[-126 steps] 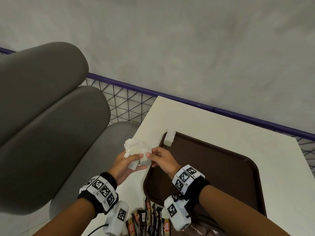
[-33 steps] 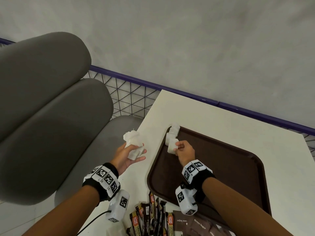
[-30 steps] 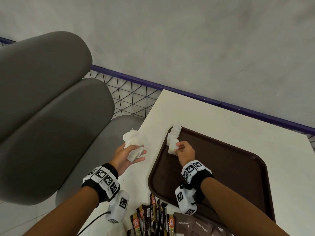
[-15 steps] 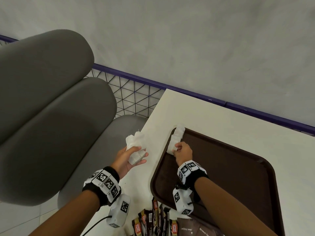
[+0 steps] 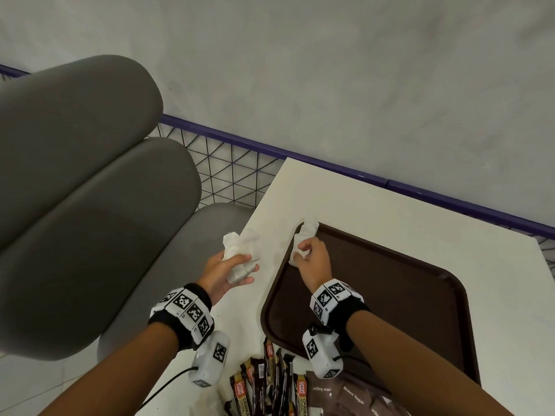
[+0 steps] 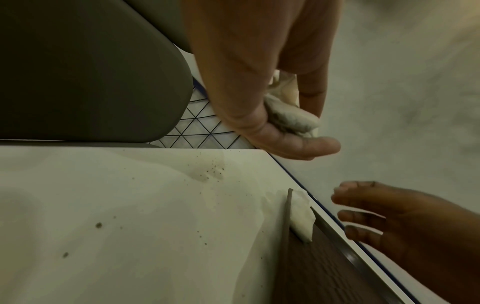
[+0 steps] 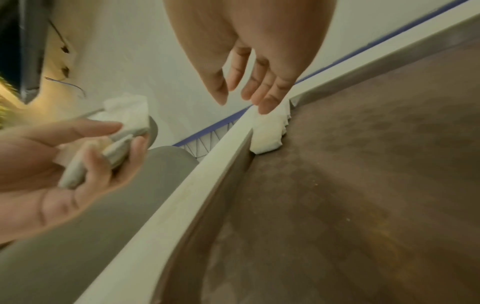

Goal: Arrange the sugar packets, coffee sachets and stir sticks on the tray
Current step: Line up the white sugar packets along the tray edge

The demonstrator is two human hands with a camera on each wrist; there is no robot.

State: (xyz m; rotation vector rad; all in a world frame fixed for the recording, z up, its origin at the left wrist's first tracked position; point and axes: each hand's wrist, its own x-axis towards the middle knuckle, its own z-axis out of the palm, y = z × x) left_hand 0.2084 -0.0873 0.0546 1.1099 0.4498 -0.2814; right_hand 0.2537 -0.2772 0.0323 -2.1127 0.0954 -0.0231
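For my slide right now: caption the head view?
Left hand holds white packets; right hand lines packets on tray.

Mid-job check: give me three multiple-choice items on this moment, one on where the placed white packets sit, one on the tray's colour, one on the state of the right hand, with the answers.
1. Where on the tray do the placed white sugar packets lie?
A. in its middle
B. along its left rim at the far corner
C. at its near right corner

2. What colour is the tray?
A. dark brown
B. white
C. purple

3. What is the right hand doing?
A. clenched round a stir stick
B. gripping the tray rim
C. open, fingers reaching to the placed packets

Answers:
1 B: in the head and right wrist views the packets sit against the left rim near the far corner.
2 A: the tray looks dark brown against the pale table.
3 C: the right wrist view shows straight fingers over the packets, holding nothing, while the left hand holds the spare packets.
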